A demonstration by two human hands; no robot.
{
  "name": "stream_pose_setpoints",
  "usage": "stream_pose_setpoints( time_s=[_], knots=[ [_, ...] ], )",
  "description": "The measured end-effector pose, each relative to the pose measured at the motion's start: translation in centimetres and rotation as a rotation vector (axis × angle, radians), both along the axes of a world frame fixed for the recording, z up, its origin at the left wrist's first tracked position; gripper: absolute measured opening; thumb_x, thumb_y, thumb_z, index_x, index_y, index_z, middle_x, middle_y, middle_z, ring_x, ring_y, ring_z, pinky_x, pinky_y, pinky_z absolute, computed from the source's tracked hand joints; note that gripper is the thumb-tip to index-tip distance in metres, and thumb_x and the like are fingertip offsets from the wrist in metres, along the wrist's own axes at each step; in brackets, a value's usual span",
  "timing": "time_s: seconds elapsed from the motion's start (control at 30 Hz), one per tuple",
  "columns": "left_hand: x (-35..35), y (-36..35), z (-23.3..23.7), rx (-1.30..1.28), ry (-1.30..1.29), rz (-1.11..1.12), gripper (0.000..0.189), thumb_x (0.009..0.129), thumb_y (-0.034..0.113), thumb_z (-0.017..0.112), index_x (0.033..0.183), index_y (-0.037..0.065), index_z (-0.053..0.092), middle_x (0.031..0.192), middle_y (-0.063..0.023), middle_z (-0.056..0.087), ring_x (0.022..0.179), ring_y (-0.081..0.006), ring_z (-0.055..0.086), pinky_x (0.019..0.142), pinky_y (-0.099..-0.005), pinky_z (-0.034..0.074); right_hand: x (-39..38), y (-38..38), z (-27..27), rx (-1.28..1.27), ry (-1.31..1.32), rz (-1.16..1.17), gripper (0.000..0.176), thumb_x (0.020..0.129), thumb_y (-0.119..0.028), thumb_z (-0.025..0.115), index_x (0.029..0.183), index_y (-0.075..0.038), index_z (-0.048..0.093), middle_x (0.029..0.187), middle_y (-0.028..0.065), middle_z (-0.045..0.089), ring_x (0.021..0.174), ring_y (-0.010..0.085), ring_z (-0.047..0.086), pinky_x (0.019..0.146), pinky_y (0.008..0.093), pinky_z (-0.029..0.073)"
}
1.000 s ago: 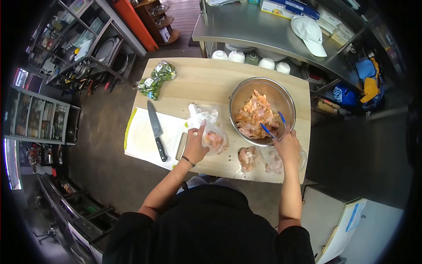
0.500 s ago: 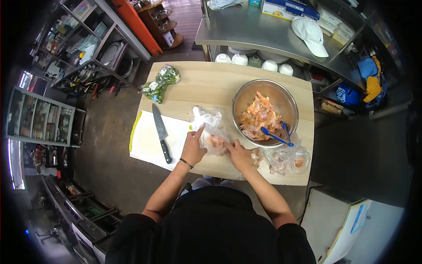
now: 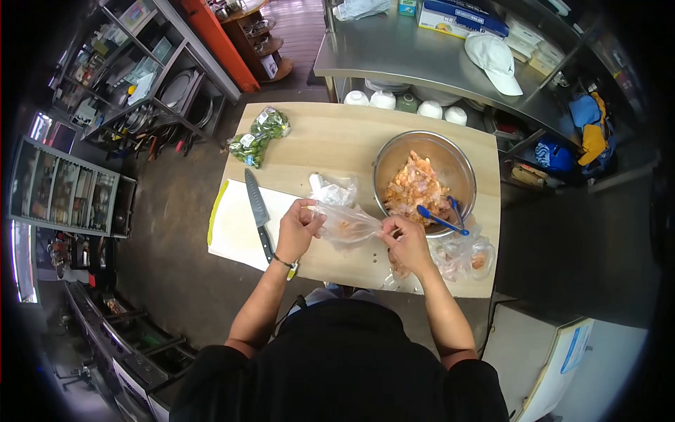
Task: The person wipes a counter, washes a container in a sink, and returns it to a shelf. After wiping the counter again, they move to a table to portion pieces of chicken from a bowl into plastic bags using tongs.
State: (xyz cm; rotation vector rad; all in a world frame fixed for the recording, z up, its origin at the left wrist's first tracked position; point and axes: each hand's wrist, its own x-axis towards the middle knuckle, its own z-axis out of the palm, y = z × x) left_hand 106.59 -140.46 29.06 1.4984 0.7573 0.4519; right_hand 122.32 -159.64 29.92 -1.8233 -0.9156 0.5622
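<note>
A clear plastic bag (image 3: 346, 226) with some orange-pink meat inside is stretched between my hands over the wooden table. My left hand (image 3: 299, 228) pinches its left end, and my right hand (image 3: 406, 243) grips the gathered right end. Just behind the bag lies a crumpled white and clear plastic wrapping (image 3: 332, 190). To the right stands a steel bowl (image 3: 462, 156) of seasoned meat (image 3: 416, 186), with blue-tipped tongs (image 3: 441, 219) resting in it. More clear bags with meat (image 3: 464, 257) lie in front of the bowl, partly behind my right hand.
A knife (image 3: 257, 204) lies on a white cutting board (image 3: 233, 219) at the left. Bagged green vegetables (image 3: 259, 133) sit at the back left of the wooden table (image 3: 323, 133). Beyond it is a steel counter (image 3: 394, 53) with a white cap (image 3: 493, 62).
Both hands have lifted the bag and drawn its ends apart; it was lying bunched between them. My right hand has moved right, and my left hand slightly left.
</note>
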Motion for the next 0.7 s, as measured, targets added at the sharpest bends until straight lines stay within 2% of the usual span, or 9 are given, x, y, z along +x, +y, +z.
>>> stream_pose_setpoints(
  time_s=[0.13,0.2,0.27,0.37,0.47,0.57,0.6,0.63,0.7],
  knots=[
    [2.3,-1.3,3.9,-0.120,-0.091,-0.190,0.038,0.082,0.001,0.063,0.111,0.003,0.038,0.074,-0.0035,0.062,0.060,-0.0063,0.055,0.052,-0.0204,0.045,-0.3,1.8,3.2,0.161,-0.034,0.063,0.013,0.075,-0.006,0.067,0.077,-0.002,0.055,0.077,0.0071,0.061,0.065,0.0204,0.060,0.061,0.0299,0.048],
    [3.4,-1.6,5.6,0.286,0.014,-0.460,0.039,0.083,0.002,0.062,0.112,0.005,0.036,0.076,-0.0045,0.062,0.063,-0.0086,0.058,0.059,-0.0211,0.046,0.2,2.9,5.0,0.172,0.017,0.214,0.013,0.075,-0.004,0.066,0.077,-0.003,0.053,0.078,0.0048,0.060,0.066,0.0218,0.059,0.060,0.0285,0.048],
    [3.6,-1.6,7.0,0.290,-0.085,-0.442,0.043,0.082,0.003,0.063,0.115,0.007,0.034,0.077,-0.0058,0.063,0.072,-0.0138,0.061,0.066,-0.0242,0.048,0.9,3.3,6.4,0.171,-0.028,0.224,0.013,0.075,-0.003,0.066,0.078,-0.004,0.053,0.077,0.0034,0.059,0.066,0.0201,0.058,0.059,0.0271,0.047],
    [1.9,1.9,6.8,-0.057,-0.630,-0.304,0.082,0.071,0.017,0.076,0.130,0.008,0.020,0.121,-0.0153,0.046,0.106,-0.0246,0.055,0.086,-0.0348,0.048,1.7,3.1,9.4,0.253,0.050,0.191,0.015,0.074,-0.002,0.064,0.081,-0.004,0.051,0.074,0.0015,0.056,0.064,0.0161,0.055,0.057,0.0254,0.045],
    [0.8,3.3,3.2,0.066,-0.374,-0.396,0.106,0.061,0.024,0.083,0.139,0.006,0.013,0.138,-0.0159,0.029,0.121,-0.0274,0.042,0.099,-0.0439,0.036,2.1,3.0,11.9,0.310,0.193,0.166,0.020,0.074,0.000,0.063,0.089,-0.004,0.051,0.069,0.0010,0.053,0.061,0.0103,0.052,0.056,0.0260,0.042],
    [2.4,1.0,2.3,0.216,-0.170,-0.495,0.104,0.059,0.024,0.084,0.139,0.004,0.019,0.137,-0.0143,0.032,0.124,-0.0263,0.037,0.101,-0.0411,0.032,1.4,3.8,13.2,0.339,0.060,0.197,0.022,0.074,0.000,0.063,0.092,-0.005,0.051,0.068,0.0016,0.053,0.060,0.0116,0.052,0.057,0.0269,0.043],
    [3.5,0.8,1.9,0.221,-0.174,-0.493,0.104,0.059,0.024,0.084,0.139,0.004,0.019,0.137,-0.0143,0.032,0.124,-0.0263,0.037,0.101,-0.0411,0.032,1.5,4.0,13.6,0.230,0.021,0.221,0.021,0.076,0.000,0.063,0.093,-0.006,0.051,0.077,0.0017,0.054,0.068,0.0106,0.054,0.063,0.0249,0.044],
    [5.1,1.2,1.4,0.168,-0.158,-0.522,0.102,0.059,0.024,0.084,0.137,0.002,0.023,0.135,-0.0137,0.035,0.124,-0.0252,0.036,0.100,-0.0383,0.032,1.5,4.2,13.9,0.122,-0.021,0.244,0.020,0.079,0.000,0.063,0.093,-0.007,0.052,0.086,0.0018,0.055,0.075,0.0097,0.055,0.068,0.0230,0.045],
    [7.5,1.1,-1.2,0.069,-0.218,-0.461,0.090,0.063,0.023,0.082,0.134,0.000,0.032,0.128,-0.0119,0.043,0.122,-0.0231,0.037,0.101,-0.0315,0.031,1.4,4.6,13.9,0.150,-0.042,0.229,0.019,0.079,-0.002,0.062,0.094,-0.007,0.052,0.086,0.0016,0.055,0.076,0.0114,0.056,0.070,0.0237,0.046]
  ],
)
